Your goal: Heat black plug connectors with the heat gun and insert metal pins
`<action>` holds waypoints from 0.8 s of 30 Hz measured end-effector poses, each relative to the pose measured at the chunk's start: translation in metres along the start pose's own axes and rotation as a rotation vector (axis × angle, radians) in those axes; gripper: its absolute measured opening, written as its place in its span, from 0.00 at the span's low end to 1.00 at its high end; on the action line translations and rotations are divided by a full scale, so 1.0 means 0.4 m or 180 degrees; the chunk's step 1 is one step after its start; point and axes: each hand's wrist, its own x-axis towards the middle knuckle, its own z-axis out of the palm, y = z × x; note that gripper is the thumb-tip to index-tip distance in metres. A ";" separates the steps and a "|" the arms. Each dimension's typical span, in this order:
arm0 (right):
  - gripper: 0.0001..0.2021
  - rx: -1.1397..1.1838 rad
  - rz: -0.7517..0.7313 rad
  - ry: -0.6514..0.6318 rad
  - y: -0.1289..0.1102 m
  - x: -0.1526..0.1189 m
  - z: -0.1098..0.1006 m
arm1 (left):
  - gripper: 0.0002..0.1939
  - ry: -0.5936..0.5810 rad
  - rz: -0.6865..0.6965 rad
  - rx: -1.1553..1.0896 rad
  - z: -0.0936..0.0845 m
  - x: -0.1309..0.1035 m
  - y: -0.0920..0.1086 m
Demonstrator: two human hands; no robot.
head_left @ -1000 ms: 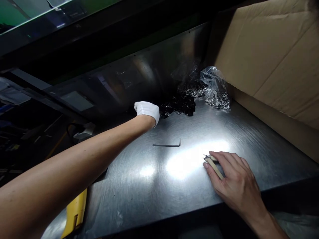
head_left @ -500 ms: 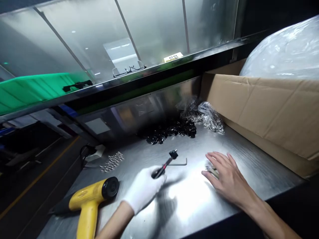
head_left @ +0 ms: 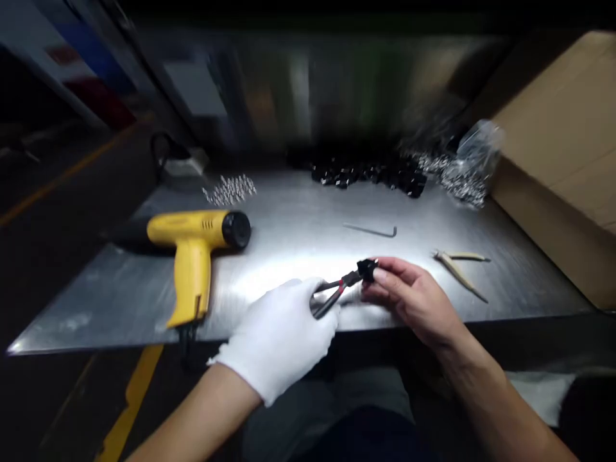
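Head view: metal bench [head_left: 298,218], near edge running crosswise under the work; cardboard box [head_left: 568,128] closes off the right side. Heap of black parts [head_left: 370,174] toward the back, yellow gun-shaped tool [head_left: 192,250] well to the left. From where I stand, bare metal shows between the two, so room to shift leftward looks fair.

Gloved left hand [head_left: 283,333] overlaps the near edge, fingers curled round the handles of the pliers [head_left: 351,278]. Bare right hand [head_left: 418,298] faces it, thumb and forefinger pinched close. Cream-handled cutters [head_left: 456,271] lie just right of that hand, untouched, handles spread. Hex key [head_left: 373,231] lies beyond the hands.

Key relation: small black part [head_left: 366,269] sits between plier tips and right fingertips, apparently touching both. Right hand nearer; left reaches it only through the pliers. Pliers' long axis slants away and rightward, pointing at the part. Part's own long axis: too blurred to tell.
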 end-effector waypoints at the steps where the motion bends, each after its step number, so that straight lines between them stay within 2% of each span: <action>1: 0.16 0.0048 0.0088 0.0043 0.006 -0.004 0.004 | 0.12 0.0023 0.0032 0.0240 -0.001 -0.005 -0.003; 3: 0.13 0.0134 0.0271 0.0058 0.010 -0.011 0.012 | 0.14 0.0055 -0.0023 0.0602 -0.002 -0.013 -0.006; 6: 0.08 0.0280 0.0416 0.0029 0.005 -0.016 0.017 | 0.19 0.0054 -0.0301 0.0782 -0.003 -0.020 0.005; 9: 0.07 0.0569 0.0441 0.0095 -0.001 -0.017 0.011 | 0.24 0.0025 -0.0690 0.0685 -0.010 -0.024 0.029; 15: 0.07 0.0844 0.0483 0.0089 0.002 -0.013 -0.001 | 0.28 0.0124 -0.1032 0.0489 -0.025 -0.014 0.066; 24: 0.07 0.0573 0.0250 0.0020 0.012 -0.015 -0.004 | 0.20 0.0253 -0.0568 0.0441 -0.016 0.008 0.062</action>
